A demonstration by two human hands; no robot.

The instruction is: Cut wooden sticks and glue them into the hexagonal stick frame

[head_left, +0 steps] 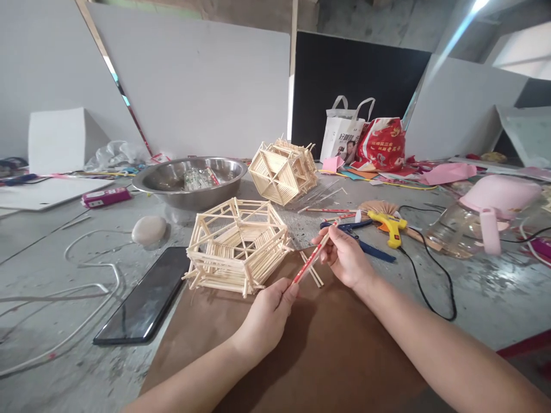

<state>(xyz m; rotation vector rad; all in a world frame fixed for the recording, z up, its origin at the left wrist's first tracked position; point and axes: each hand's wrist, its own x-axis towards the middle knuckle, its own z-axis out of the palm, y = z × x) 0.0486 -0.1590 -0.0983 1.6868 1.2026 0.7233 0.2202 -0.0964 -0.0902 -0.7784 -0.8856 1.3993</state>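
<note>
My left hand (270,312) is closed on the lower end of a pair of wrapped chopsticks (310,260), slim and slanting, in a clear sleeve with red print. At the upper end, the fingers of my right hand (345,252) pinch the same packet. Just beyond my left hand stands an open hexagonal frame of pale sticks (239,246), on the edge of a brown sheet (344,350). A few loose bare sticks (312,269) lie on the sheet behind the packet, partly hidden by it.
A second stick structure (282,172) and a steel basin (189,180) stand farther back. To the right are blue-handled pliers (370,246), a yellow glue gun (390,226) with its cord, and a pink-lidded jug (486,215). A phone (144,295) and white cable (114,281) lie left.
</note>
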